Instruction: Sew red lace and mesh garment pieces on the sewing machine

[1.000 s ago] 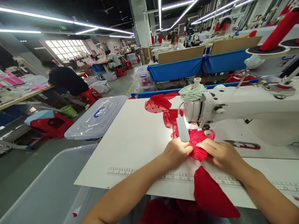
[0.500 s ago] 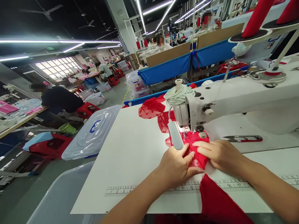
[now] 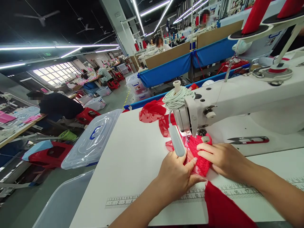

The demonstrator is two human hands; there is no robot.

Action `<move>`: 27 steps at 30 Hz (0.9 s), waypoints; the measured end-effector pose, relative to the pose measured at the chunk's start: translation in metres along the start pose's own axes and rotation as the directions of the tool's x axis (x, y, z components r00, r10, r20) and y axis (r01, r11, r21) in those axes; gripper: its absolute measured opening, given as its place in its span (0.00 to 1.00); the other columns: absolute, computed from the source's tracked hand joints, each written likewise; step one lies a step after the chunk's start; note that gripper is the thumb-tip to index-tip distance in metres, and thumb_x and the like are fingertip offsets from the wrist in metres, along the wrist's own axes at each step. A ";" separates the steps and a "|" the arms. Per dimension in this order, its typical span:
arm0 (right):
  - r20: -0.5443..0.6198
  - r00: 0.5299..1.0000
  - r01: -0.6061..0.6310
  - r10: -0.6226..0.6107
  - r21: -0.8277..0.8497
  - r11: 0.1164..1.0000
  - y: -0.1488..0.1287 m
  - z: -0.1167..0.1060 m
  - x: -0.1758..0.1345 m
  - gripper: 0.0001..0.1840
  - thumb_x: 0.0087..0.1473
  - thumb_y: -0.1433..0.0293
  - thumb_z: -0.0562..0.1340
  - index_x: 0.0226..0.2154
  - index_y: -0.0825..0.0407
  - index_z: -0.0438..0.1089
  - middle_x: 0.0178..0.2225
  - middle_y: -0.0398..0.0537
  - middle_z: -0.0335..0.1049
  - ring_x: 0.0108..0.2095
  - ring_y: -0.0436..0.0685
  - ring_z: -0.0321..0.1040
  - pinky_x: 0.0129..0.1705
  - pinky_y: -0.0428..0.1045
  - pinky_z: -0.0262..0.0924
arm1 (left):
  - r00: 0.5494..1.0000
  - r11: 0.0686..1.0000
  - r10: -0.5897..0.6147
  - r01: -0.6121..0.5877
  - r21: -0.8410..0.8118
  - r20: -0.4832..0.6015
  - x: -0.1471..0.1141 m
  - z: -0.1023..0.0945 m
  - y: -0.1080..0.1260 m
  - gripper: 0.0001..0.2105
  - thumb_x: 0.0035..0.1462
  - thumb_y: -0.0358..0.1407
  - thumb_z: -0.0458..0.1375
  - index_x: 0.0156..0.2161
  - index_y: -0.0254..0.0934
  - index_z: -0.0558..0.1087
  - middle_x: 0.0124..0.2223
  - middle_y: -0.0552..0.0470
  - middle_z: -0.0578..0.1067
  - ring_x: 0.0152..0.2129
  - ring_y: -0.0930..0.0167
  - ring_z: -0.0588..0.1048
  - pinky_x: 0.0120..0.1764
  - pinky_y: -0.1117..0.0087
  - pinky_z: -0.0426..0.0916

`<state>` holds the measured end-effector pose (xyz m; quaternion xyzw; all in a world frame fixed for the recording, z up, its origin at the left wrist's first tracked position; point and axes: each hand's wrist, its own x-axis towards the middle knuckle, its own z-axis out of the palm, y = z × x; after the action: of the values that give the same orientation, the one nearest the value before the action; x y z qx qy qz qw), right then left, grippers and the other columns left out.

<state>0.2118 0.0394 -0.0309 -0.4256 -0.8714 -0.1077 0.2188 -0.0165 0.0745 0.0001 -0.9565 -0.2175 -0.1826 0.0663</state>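
Note:
Red lace fabric (image 3: 200, 160) lies under the presser foot of a white sewing machine (image 3: 237, 98), its lace edge on the right and a sheer part on the left. My left hand (image 3: 177, 172) grips the sheer side, thumb and fingers at its near edge. With bent fingers, my right hand (image 3: 222, 158) holds the lace side from the right. A small grey lamp (image 3: 177, 139) on a bent neck hangs just above my left fingers and hides part of the cloth. More sheer red cloth (image 3: 152, 111) spreads beyond the needle.
Thread snips (image 3: 249, 140) lie on the machine bed at right. A ruler strip (image 3: 121, 201) runs along the table's near edge, crossed by a dark red cloth (image 3: 223, 205). Left of the table is a plastic bin lid (image 3: 95, 139). A co-worker (image 3: 59, 106) sits farther left.
The red fabric has turned slightly, showing more of its sheer part beside the lace. Both hands stay on it with only small shifts. The whole view has tilted a little.

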 end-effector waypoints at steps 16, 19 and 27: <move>-0.036 0.999 0.029 -0.028 0.020 0.999 -0.005 0.005 0.000 0.25 0.39 0.82 0.53 0.40 0.54 0.74 0.42 0.51 0.80 0.25 0.54 0.71 0.23 0.50 0.57 | 0.991 1.000 0.015 -0.015 0.003 0.132 -0.004 -0.007 -0.012 0.27 0.66 0.58 0.47 0.37 0.41 0.78 0.37 0.45 0.78 0.24 0.68 0.68 0.27 0.67 0.59; -0.018 1.000 0.026 -0.025 0.026 0.999 -0.004 0.006 0.000 0.23 0.40 0.82 0.53 0.38 0.53 0.74 0.44 0.52 0.80 0.26 0.54 0.70 0.23 0.50 0.56 | 0.986 1.000 0.015 -0.017 0.009 0.166 -0.004 -0.008 -0.014 0.27 0.66 0.59 0.47 0.36 0.41 0.78 0.34 0.46 0.77 0.22 0.69 0.66 0.27 0.67 0.58; -0.073 0.997 0.020 -0.020 0.007 1.000 -0.004 0.003 -0.001 0.24 0.39 0.82 0.53 0.38 0.54 0.74 0.40 0.50 0.81 0.24 0.53 0.70 0.23 0.50 0.57 | 0.996 1.000 0.005 -0.004 -0.010 0.086 0.000 -0.005 -0.008 0.30 0.64 0.61 0.46 0.36 0.40 0.79 0.38 0.43 0.78 0.24 0.67 0.70 0.27 0.67 0.61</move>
<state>0.2086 0.0377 -0.0336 -0.4117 -0.8676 -0.1217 0.2509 -0.0214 0.0806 0.0057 -0.9644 -0.2170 -0.1420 0.0524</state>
